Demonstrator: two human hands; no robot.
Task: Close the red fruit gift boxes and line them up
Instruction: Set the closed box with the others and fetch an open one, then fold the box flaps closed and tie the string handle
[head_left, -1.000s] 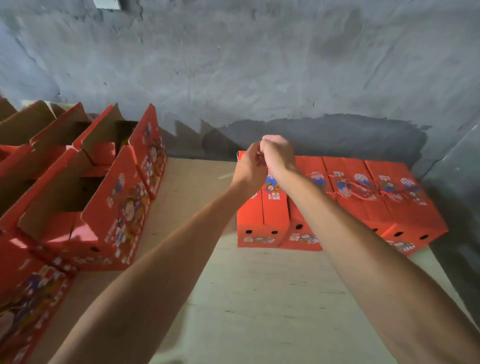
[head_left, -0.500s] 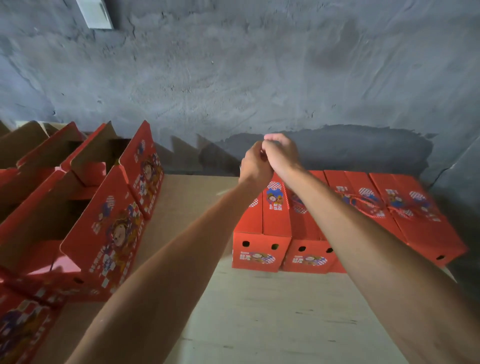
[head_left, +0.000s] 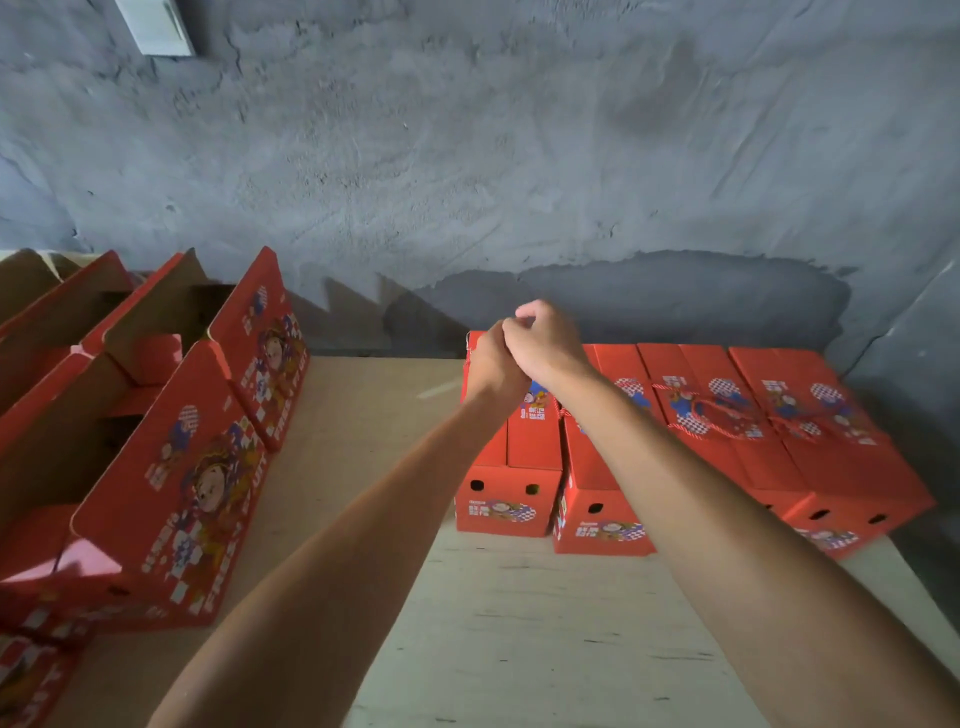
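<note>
I have my left hand (head_left: 491, 364) and right hand (head_left: 545, 340) together above the leftmost closed box (head_left: 511, 470) on the bench (head_left: 519, 623), fingers curled, likely on its cord handle, though I cannot tell. Open boxes (head_left: 156, 467) wait leftward.

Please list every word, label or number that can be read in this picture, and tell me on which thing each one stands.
"FRESH FRUIT": only partly legible, in large yellow letters along the side panel of the nearest open gift box; I read it with some doubt.
Small print on the end label of the closed gift box under the hands: too blurred to read.
Print on the tops of the other closed boxes: too blurred to read.
Wall plate: no text visible.
</note>
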